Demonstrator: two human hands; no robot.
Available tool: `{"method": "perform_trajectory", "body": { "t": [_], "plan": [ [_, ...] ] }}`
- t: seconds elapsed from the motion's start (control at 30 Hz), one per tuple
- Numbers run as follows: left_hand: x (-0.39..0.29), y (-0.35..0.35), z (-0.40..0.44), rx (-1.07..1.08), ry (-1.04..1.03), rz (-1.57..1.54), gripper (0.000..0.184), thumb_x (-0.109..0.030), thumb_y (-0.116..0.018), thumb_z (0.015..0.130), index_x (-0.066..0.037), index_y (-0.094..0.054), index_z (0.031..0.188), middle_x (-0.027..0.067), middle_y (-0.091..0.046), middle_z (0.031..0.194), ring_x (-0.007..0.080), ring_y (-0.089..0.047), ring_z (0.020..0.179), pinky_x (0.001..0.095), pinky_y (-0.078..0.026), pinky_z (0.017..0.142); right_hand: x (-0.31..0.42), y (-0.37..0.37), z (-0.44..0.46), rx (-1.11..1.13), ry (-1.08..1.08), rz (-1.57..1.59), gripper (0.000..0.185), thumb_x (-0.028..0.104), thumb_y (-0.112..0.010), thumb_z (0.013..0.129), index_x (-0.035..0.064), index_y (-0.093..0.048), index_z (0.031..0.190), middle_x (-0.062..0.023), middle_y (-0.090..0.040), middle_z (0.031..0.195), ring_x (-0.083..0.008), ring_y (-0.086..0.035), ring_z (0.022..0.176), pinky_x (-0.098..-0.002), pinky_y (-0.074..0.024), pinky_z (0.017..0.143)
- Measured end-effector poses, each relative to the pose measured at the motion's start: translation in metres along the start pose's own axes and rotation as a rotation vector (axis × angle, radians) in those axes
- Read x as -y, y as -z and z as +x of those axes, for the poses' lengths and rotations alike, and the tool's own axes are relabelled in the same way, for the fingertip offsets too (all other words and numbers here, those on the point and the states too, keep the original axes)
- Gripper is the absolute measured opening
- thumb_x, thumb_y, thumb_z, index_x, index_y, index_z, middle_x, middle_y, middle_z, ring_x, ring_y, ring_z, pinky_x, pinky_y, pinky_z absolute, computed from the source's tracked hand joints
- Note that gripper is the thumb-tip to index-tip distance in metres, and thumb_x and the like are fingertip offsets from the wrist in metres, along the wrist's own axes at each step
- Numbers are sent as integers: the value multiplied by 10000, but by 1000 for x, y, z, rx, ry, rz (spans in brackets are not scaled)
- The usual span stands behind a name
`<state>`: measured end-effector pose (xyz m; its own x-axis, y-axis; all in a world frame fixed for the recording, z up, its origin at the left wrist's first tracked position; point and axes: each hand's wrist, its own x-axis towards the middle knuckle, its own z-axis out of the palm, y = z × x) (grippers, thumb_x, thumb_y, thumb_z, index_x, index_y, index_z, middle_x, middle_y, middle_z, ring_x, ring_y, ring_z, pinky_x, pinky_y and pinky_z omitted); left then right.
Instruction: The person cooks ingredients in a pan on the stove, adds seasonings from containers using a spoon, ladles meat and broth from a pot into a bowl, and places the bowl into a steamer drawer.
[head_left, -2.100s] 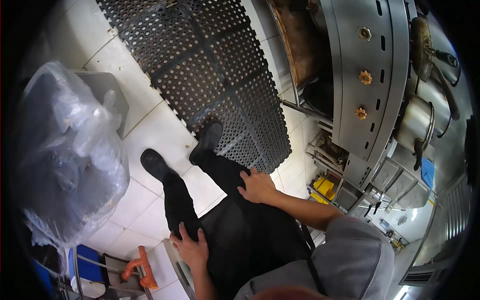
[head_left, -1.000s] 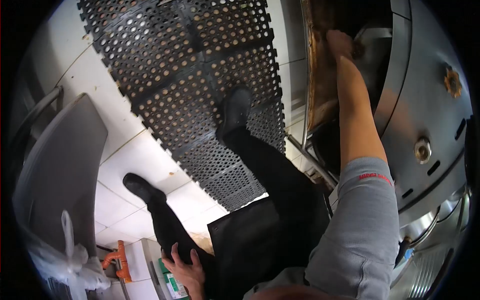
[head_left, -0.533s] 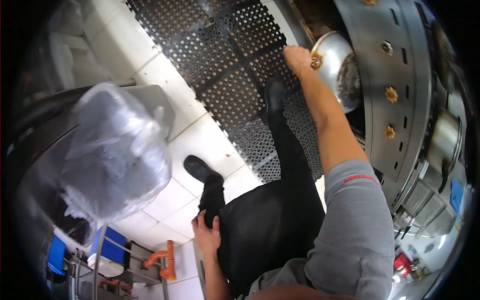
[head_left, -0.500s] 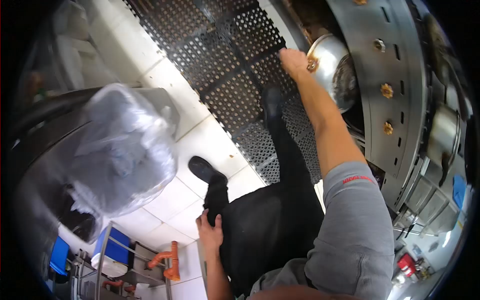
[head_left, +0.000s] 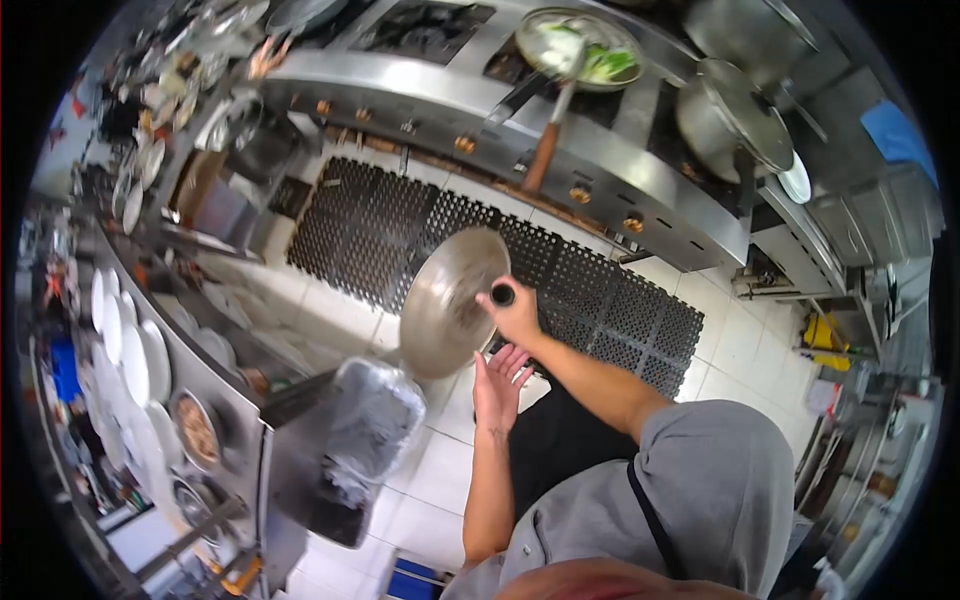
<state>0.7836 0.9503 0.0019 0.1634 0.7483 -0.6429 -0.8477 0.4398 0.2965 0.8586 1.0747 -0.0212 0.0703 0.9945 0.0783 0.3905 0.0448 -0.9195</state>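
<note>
My right hand (head_left: 517,315) is closed around the black handle (head_left: 503,295) of a large silver frying pan (head_left: 445,310). The pan hangs tilted in the air over the floor, its outline smeared by motion. Just below the handle, my left hand (head_left: 497,392) is open with its palm turned up and fingers spread. It is close to the pan's edge, and nothing lies in it.
Greens sit in a pan (head_left: 608,80) on the stove (head_left: 410,95), with a wooden-handled utensil (head_left: 545,150) across it. A lidded pot (head_left: 730,120) stands right. Below are a perforated mat (head_left: 640,335) and lined bin (head_left: 375,415). Plates (head_left: 147,362) fill the left counter.
My view has swung up to the stovetop. My right hand, earlier beside a pan under the stove, now holds a frying pan up. My left hand has come up from my leg.
</note>
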Motion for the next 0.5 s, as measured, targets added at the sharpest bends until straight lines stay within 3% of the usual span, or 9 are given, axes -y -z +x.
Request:
{"method": "perform_trajectory", "body": {
  "t": [0.07, 0.13, 0.17, 0.23, 0.27, 0.33, 0.4, 0.47, 0.5],
  "plan": [
    [-10, -24, 17, 27, 71, -81, 820, -676, -377, 907, 33, -450, 1313, 200, -519, 1301, 305, -470, 1232, 445, -362, 1038, 46, 12, -5, -125, -87, 99, 327, 258, -797, 742, 36, -625, 910, -158, -668, 746, -279, -657, 659, -366, -503, 621],
    [-34, -76, 9, 169, 126, -250, 830, -702, -398, 876, -4, -457, 1322, 193, -512, 1314, 322, -457, 1240, 467, -339, 1054, 82, 13, -13, -36, -359, 135, 363, 301, -818, 721, 46, -618, 885, -112, -628, 780, -240, -602, 696, -344, -468, 667],
    [-38, -86, 6, 144, 83, -172, 793, -684, -425, 869, -37, -464, 1326, 193, -504, 1322, 335, -455, 1239, 498, -313, 1076, 125, 28, -13, -58, -330, 1, 396, 329, -818, 702, 58, -619, 912, -101, -604, 815, -234, -582, 753, -355, -446, 705],
    [-45, -76, 6, 163, 84, -384, 672, -597, -456, 893, -72, -477, 1312, 154, -508, 1323, 318, -447, 1256, 499, -297, 1105, 128, 20, -20, -111, -225, 130, 470, 387, -807, 642, 89, -622, 956, -68, -549, 871, -242, -517, 895, -391, -388, 800],
    [-52, -73, 5, 239, 55, -475, 613, -547, -479, 904, -83, -481, 1306, 141, -519, 1310, 312, -448, 1258, 494, -305, 1107, 114, 34, -12, 153, 35, 52, 432, 340, -783, 663, 90, -622, 977, -81, -543, 914, -282, -495, 946, -420, -398, 822],
    [-69, -25, 10, -35, -8, -346, 490, -410, -547, 907, -35, -526, 1222, 170, -568, 1226, 316, -517, 1174, 473, -413, 1040, 114, 57, -7, 449, 319, -40, 407, 291, -754, 700, 85, -623, 1025, -112, -516, 1005, -321, -469, 984, -435, -405, 855],
    [-77, 10, 18, -246, 78, -433, 220, -100, -629, 797, 30, -604, 972, 174, -579, 1149, 290, -601, 1010, 410, -546, 865, 107, 71, -6, 688, 469, -177, 435, 176, -686, 763, 97, -582, 1178, -132, -491, 1063, -333, -462, 1013, -436, -407, 899],
    [-86, 39, 31, -23, 264, -865, 75, -2, -590, 754, 49, -577, 809, 155, -573, 960, 238, -600, 843, 342, -577, 768, 93, 96, -1, 797, 458, -101, 449, 158, -655, 791, 110, -562, 1228, -131, -497, 1067, -338, -484, 1017, -439, -422, 900],
    [-95, 20, 24, -49, 351, -882, 50, 17, -573, 747, 51, -552, 778, 132, -543, 885, 213, -574, 786, 317, -578, 744, 78, 111, 14, 1075, 330, -97, 467, 165, -646, 801, 102, -549, 1253, -148, -518, 1072, -338, -519, 1016, -431, -442, 902]
  ]
}}
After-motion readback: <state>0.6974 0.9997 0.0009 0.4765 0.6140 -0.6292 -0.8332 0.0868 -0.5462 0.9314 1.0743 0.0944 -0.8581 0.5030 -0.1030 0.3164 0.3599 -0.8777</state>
